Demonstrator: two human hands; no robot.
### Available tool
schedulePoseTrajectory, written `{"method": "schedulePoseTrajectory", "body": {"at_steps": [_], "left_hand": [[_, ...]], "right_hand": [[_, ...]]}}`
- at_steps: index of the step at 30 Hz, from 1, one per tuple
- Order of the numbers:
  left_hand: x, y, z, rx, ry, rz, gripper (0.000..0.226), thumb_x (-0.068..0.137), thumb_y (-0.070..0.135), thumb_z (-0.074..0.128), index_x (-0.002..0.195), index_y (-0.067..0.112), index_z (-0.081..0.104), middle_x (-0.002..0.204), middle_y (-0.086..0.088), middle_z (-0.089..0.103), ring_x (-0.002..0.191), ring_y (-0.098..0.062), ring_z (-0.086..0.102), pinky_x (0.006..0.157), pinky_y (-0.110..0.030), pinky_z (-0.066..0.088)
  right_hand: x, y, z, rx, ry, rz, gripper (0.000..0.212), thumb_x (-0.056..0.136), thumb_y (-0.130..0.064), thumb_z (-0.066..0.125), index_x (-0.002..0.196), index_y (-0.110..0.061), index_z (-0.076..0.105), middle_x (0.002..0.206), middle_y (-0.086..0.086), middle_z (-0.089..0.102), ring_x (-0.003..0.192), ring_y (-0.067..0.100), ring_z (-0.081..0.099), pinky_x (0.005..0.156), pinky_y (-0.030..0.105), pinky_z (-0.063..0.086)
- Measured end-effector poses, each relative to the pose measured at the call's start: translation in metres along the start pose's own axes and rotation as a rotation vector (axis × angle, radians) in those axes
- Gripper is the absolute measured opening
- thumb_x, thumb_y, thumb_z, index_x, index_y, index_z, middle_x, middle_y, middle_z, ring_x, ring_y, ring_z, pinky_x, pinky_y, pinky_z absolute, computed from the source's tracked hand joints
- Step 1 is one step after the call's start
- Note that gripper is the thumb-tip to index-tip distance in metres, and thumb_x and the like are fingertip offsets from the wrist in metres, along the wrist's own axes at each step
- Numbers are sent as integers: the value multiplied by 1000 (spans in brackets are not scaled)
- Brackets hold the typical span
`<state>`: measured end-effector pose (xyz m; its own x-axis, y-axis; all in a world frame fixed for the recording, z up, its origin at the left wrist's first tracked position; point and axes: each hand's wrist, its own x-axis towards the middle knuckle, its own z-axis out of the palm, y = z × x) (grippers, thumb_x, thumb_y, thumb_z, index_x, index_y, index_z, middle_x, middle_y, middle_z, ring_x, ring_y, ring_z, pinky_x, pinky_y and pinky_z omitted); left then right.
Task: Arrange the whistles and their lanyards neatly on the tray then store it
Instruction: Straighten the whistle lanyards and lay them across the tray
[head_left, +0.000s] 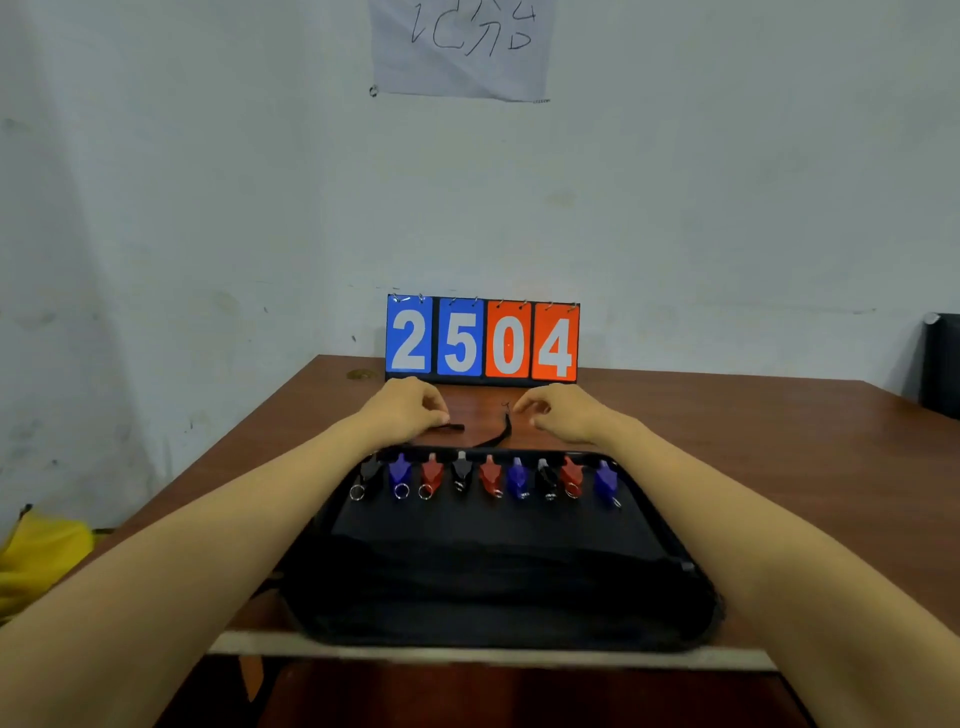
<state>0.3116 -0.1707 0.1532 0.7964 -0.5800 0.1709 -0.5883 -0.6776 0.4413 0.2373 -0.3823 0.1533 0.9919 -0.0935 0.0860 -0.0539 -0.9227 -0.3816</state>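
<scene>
Fingers (435, 408) of your left hand (408, 408) curled, pinching black strap end (451, 427). Right hand (563, 415) fingers curled, pinching thin tip of black lanyard (505, 431); lanyard trails back to tray (493, 571) far rim. Both hands over desk (753, 441), between tray and scoreboard (483, 340). Nine whistles (490, 475) in row along tray's far edge.

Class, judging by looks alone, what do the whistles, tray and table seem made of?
Whistles: probably moulded plastic, given solid red, blue and black colours. Tray: matte black, perhaps fabric or soft plastic; no glare. Table: wood or wood-look laminate, reddish-brown with faint grain.
</scene>
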Motion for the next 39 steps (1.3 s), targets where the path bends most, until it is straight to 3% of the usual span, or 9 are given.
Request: {"method": "schedulePoseTrajectory", "body": {"at_steps": [5,10,16,19,23,29,32,35,39], "left_hand": [[46,0,18,13,-127,38,23,89,26,60,106,13,68,111,-1,66,94,-9,55,83,-22,41],[77,12,48,43,-237,43,36,87,38,61,108,9,67,108,-4,66,99,-19,60,89,-32,48],[92,13,73,13,-283,22,25,85,27,66,101,8,67,104,-5,65,97,-20,59,87,-31,48],[92,11,73,66,-229,0,18,87,22,63,100,9,68,109,-7,66,104,-24,59,95,-36,47],[85,10,66,144,-124,20,18,94,23,51,102,11,60,109,-8,65,103,-26,57,92,-36,43],[67,24,49,-277,-53,22,44,95,35,50,131,10,47,129,-6,57,120,-21,52,97,-30,40],[53,39,35,-341,-62,138,32,95,34,49,114,11,63,106,-2,69,103,-12,60,93,-24,41],[39,51,18,-397,-35,168,24,94,30,52,104,13,65,81,6,67,78,0,57,73,-15,38],[24,58,-7,-117,83,185,20,97,27,48,89,16,63,66,10,53,58,-5,44,58,-20,34]], "right_hand": [[51,6,12,-108,-114,-35,42,91,3,48,128,-17,56,133,5,55,121,19,51,91,23,39],[84,18,19,-179,-165,-46,45,90,4,46,128,-17,56,133,4,55,120,20,53,93,27,44],[93,37,28,-189,-225,-69,26,89,-9,57,113,-16,64,116,3,63,101,16,56,88,28,46],[93,45,30,-221,-155,-88,6,89,-17,61,95,-18,61,105,1,57,99,17,49,83,28,40],[85,46,31,-296,-29,-150,4,93,-23,54,93,-19,55,107,5,56,97,17,43,84,33,42],[55,23,-9,-230,166,-271,9,96,-24,48,99,-18,54,98,5,66,86,21,58,77,32,48],[35,8,-33,-215,221,-333,14,93,-26,54,97,-16,62,96,4,68,87,21,60,80,36,51],[16,-2,-52,-204,248,-363,16,92,-25,56,95,-16,69,95,2,70,88,19,60,80,36,50],[-8,-9,-77,-274,316,-341,22,95,-22,51,103,-16,70,102,-1,70,92,16,60,82,33,47]]}}
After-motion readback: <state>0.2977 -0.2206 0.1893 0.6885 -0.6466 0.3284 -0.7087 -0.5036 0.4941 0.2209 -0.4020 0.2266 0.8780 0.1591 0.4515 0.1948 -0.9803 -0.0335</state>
